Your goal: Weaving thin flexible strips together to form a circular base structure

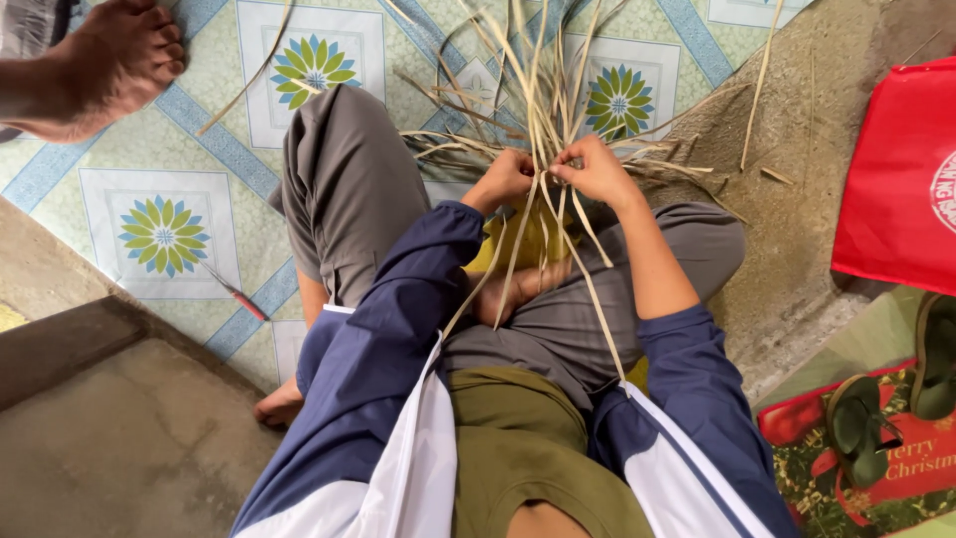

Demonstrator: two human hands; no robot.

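Observation:
I sit cross-legged on a tiled floor and look down at my lap. My left hand [505, 177] and my right hand [596, 169] are close together, both pinching dry straw-coloured strips [543, 95] that fan out upward and hang down over my grey trousers [349, 189]. The strips cross between my hands in a partly woven bundle. A yellow object [523, 239] shows under the strips by my knees, mostly hidden. My blue and white jacket sleeves cover both arms.
Another person's bare foot [105, 65] rests at the top left. A small red-handled tool [239, 297] lies on the patterned tiles [164, 234]. A red bag [901, 179] and green sandals [866, 423] sit at the right. A concrete step [110, 438] is at lower left.

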